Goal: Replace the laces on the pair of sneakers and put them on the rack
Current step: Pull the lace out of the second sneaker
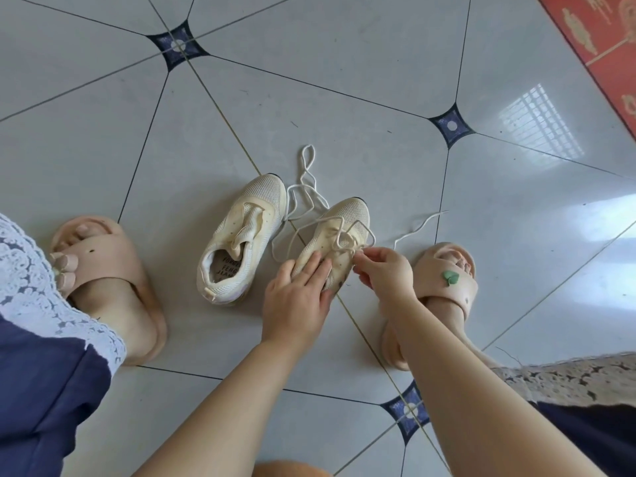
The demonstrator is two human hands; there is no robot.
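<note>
The fingers (362,259) of the right hand (385,273) are pinching together on the cream flat lace (339,235) where it is crossing the eyelets of the half-laced cream mesh sneaker (349,213). The fingers (318,266) of the left hand (296,301) are lying straight and close together, pressing flat on that shoe's near side and hiding its heel opening. One end of the lace is trailing off to the right across the grey tiled floor (344,80). Just beside this shoe, to the left, the unlaced cream mesh sneaker (241,232) is sitting toe-away with its tongue flopping loose; its open mouth is showing only a pale insole with dark printed letters. A loose white lace (308,160) is looping on the floor between and beyond the two toes; whether it is joining the pinched one I cannot tell. Both shoes are resting between the person's feet in pink foam slippers (103,270), the right one close to the right hand. Beyond the toes, bare tile is stretching away to a red patterned mat (599,39) at the far right corner.
</note>
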